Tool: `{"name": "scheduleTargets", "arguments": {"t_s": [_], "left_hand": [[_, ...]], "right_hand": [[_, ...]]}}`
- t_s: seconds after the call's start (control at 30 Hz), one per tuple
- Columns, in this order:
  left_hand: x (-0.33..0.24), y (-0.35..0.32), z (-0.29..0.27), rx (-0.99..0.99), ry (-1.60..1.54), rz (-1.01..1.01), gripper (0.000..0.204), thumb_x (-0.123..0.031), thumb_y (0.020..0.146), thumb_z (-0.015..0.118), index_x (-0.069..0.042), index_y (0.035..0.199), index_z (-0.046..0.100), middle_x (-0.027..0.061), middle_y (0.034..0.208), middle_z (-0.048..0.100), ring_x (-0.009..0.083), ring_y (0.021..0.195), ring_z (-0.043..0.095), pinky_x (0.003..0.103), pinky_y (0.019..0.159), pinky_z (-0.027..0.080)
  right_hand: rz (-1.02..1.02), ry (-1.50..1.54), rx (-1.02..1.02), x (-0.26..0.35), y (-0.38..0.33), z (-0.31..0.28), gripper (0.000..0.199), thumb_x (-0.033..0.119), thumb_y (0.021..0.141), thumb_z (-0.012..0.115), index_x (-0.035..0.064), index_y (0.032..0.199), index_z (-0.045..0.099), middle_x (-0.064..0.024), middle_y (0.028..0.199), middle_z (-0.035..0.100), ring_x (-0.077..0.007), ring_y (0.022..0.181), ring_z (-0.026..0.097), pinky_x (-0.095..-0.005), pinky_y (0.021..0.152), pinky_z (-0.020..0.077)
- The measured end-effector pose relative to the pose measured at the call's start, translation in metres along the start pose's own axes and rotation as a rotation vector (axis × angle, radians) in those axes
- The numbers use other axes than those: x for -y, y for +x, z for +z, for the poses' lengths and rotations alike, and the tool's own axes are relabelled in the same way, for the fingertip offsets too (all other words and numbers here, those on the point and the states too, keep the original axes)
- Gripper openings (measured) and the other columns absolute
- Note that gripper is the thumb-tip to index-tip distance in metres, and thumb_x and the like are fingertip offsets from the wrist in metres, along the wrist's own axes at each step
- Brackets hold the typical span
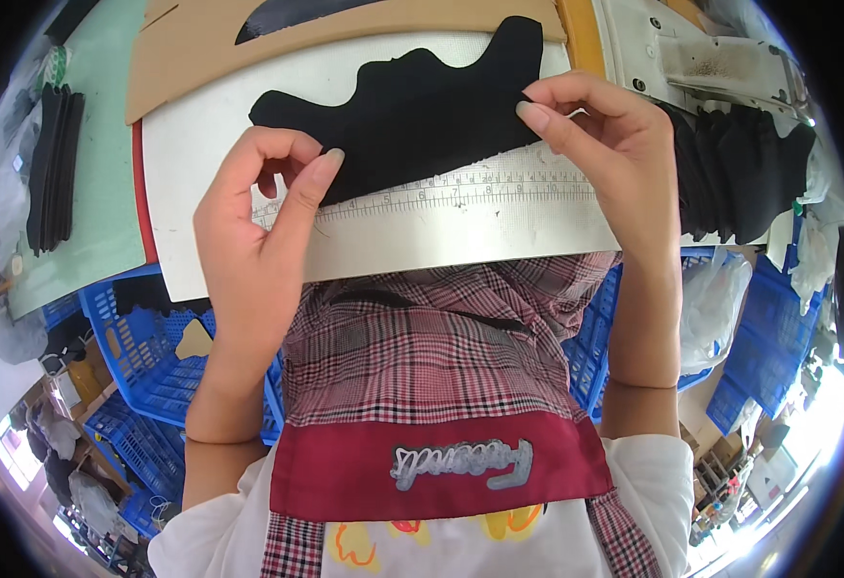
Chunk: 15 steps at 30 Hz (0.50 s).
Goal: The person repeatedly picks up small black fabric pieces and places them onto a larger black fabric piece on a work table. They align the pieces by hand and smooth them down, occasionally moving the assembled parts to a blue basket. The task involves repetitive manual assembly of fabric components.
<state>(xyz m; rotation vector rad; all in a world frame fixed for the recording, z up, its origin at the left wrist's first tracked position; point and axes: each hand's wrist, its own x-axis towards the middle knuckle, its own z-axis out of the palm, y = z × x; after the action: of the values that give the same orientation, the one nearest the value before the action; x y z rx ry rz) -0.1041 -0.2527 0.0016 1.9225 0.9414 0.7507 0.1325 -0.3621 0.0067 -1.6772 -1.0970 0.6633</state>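
Note:
A black cut fabric piece (422, 111) with a wavy far edge and a straighter near edge is spread between my two hands, over a white work surface (393, 246) with a printed ruler scale. My left hand (266, 197) pinches its left end between thumb and forefinger. At the other end, my right hand (610, 130) grips the edge the same way, thumb and forefinger together. The cloth partly covers the ruler scale (455, 196).
Brown cardboard (176, 72) lies behind the fabric. Stacks of black pieces sit at left (54, 169) and right (744, 169). A white machine part (720, 63) stands far right. Blue crates (142, 361) flank my lap; a plastic bag (715, 303) hangs right.

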Motion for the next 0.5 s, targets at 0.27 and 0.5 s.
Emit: {"name": "scheduleTargets", "arguments": {"t_s": [0.27,0.5], "left_hand": [[0.009,-0.007,0.019,-0.003,0.022,-0.139,0.013,-0.003,0.086,0.07,0.0,0.097,0.063,-0.0003,0.077,0.057,0.0079,0.07,0.047,0.021,0.067,0.04],[0.011,-0.003,0.017,0.048,0.069,-0.132,0.018,-0.002,0.086,0.069,-0.001,0.103,0.063,-0.0012,0.076,0.055,0.0071,0.068,0.044,0.021,0.065,0.039]], "right_hand": [[0.033,-0.025,0.061,-0.028,0.003,0.01,0.014,0.008,0.082,0.075,0.0007,0.093,0.072,0.0011,0.074,0.065,-0.0043,0.067,0.055,-0.0187,0.062,0.0433],[0.032,-0.074,0.064,-0.028,0.007,0.012,0.016,0.008,0.079,0.076,0.0012,0.091,0.069,0.0002,0.073,0.063,-0.0057,0.065,0.054,-0.0207,0.06,0.0436]]}}
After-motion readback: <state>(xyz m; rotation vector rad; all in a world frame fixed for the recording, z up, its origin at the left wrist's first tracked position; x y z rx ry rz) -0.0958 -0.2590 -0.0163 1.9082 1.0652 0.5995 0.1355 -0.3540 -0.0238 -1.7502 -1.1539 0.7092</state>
